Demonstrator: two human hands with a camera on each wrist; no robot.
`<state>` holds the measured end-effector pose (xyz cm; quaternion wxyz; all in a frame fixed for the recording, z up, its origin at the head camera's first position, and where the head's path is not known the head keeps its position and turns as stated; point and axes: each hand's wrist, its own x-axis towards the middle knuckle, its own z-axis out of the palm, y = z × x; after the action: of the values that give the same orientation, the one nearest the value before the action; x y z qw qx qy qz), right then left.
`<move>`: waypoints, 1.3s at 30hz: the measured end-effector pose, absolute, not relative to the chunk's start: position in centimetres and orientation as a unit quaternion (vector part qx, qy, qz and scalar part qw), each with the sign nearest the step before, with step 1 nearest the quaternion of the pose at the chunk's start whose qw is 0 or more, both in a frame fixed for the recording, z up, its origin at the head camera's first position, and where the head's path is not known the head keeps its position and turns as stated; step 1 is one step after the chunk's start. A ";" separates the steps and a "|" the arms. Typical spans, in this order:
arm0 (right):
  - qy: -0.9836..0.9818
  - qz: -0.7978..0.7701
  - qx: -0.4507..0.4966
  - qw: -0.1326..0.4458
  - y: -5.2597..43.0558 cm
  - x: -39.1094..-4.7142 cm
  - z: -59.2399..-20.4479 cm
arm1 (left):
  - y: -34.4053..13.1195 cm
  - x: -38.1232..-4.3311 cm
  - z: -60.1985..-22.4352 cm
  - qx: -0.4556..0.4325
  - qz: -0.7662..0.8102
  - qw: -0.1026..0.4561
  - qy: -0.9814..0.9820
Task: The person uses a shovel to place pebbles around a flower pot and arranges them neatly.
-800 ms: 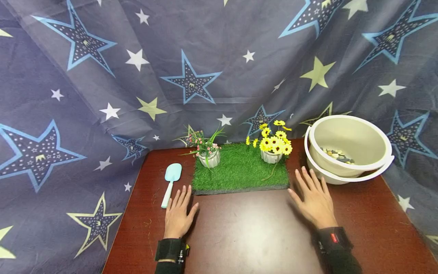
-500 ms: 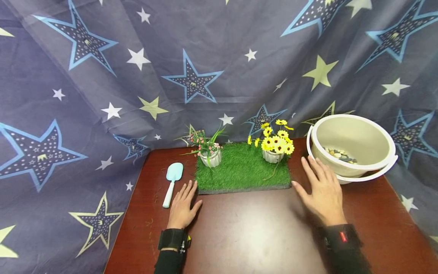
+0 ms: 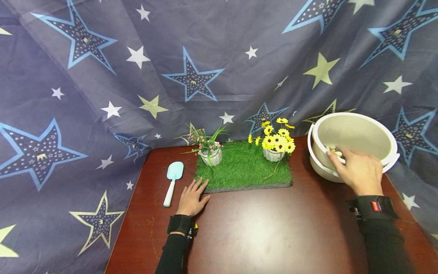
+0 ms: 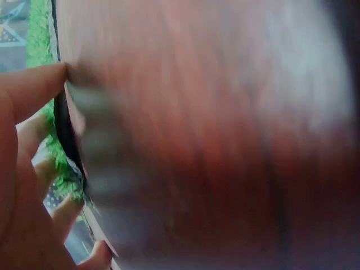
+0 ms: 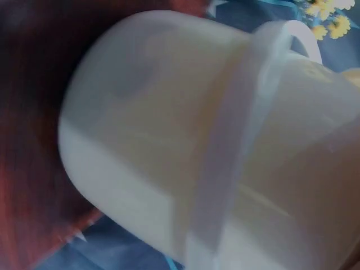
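Note:
My right hand point(image 3: 364, 171) reaches over the near rim of the upper cream bucket point(image 3: 359, 131), with the thumb by the rim. The other fingers dip inside, partly hidden, so I cannot tell whether they grip anything. Pebbles point(image 3: 337, 151) show beside the fingertips. This bucket sits within a second cream bucket point(image 3: 323, 173) that has a white handle. The right wrist view is filled by the outer bucket wall point(image 5: 140, 124). With fingers spread, my left hand point(image 3: 191, 199) lies at the front left corner of the green grass mat point(image 3: 244, 177), holding nothing.
A light blue trowel point(image 3: 174, 171) with a white handle lies left of the mat. Pink flowers in a white pot point(image 3: 212, 156) and yellow flowers in another white pot point(image 3: 273, 155) stand on the mat. Behind the brown table point(image 3: 253, 228) hangs a star-patterned curtain point(image 3: 205, 38).
My right hand has moved right and forward from the table to the buckets, its fingers now inside the upper one. The left hand has shifted slightly right and forward to the mat's corner.

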<state>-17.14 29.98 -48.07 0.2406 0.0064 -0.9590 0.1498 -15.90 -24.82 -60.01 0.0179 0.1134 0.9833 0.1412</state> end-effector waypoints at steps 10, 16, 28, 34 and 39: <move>-0.951 0.119 0.048 0.280 30.8 -17.6 -48.4 | -24.6 -15.8 -59.9 0.105 0.156 0.027 0.982; -0.952 0.114 0.056 0.280 30.9 -17.8 -48.3 | -24.5 -15.8 -59.6 0.103 0.161 0.031 0.981; -0.952 0.114 0.070 0.274 30.1 -14.2 -48.8 | -24.6 -15.7 -59.6 0.088 0.148 0.051 0.984; -0.952 0.115 0.064 0.275 29.3 -9.2 -48.8 | -24.6 -15.8 -59.5 0.090 0.148 0.052 0.983; -0.950 0.124 0.059 0.280 28.5 -4.8 -48.9 | -24.5 -15.8 -59.8 0.093 0.147 0.052 0.983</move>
<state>-4.80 28.53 -48.89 0.2800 0.0588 -0.9502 0.1236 -15.84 -24.47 -59.76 0.0516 0.0926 0.9834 0.1471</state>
